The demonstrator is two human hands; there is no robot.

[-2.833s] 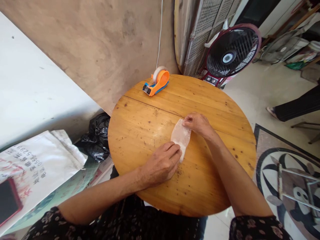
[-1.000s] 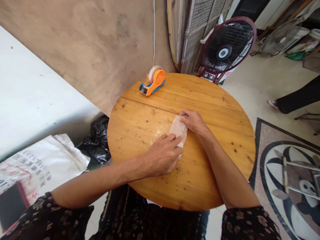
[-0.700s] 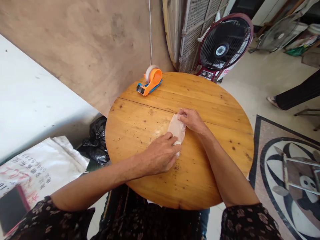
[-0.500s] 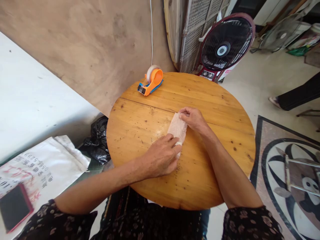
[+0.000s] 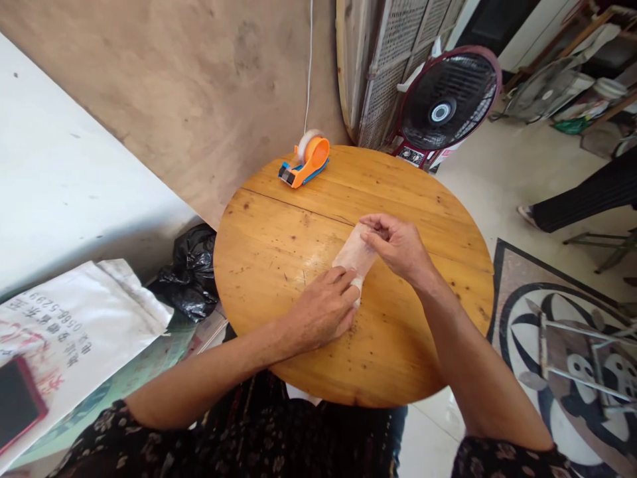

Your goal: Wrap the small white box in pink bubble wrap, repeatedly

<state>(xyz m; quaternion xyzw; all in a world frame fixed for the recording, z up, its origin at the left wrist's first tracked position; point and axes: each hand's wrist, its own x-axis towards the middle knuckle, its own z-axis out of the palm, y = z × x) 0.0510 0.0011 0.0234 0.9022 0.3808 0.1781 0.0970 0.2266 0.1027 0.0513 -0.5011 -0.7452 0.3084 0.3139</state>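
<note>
A pale pinkish-white, flat, wrinkled packet (image 5: 354, 252) lies slanted on the round wooden table (image 5: 279, 279). Its wrapping looks thin and soft; what is inside cannot be made out. Across its near end rests my left hand (image 5: 323, 302), fingers curled over the packet and holding it against the wood. At the far end, my right hand (image 5: 395, 242) pinches the packet's edge between thumb and fingers. Part of the near end is hidden under my left fingers.
An orange and blue tape dispenser (image 5: 308, 160) with a roll stands at the table's back. Behind it is a dark red fan (image 5: 440, 109). To the left are a black plastic bag (image 5: 192, 272), a white printed sack (image 5: 99, 299) and a phone (image 5: 20, 398). A person's leg (image 5: 582, 192) shows at right.
My right hand has opened out a little and shifted slightly right at the packet's far end. My left hand stays on the near end. The whole view has shifted somewhat.
</note>
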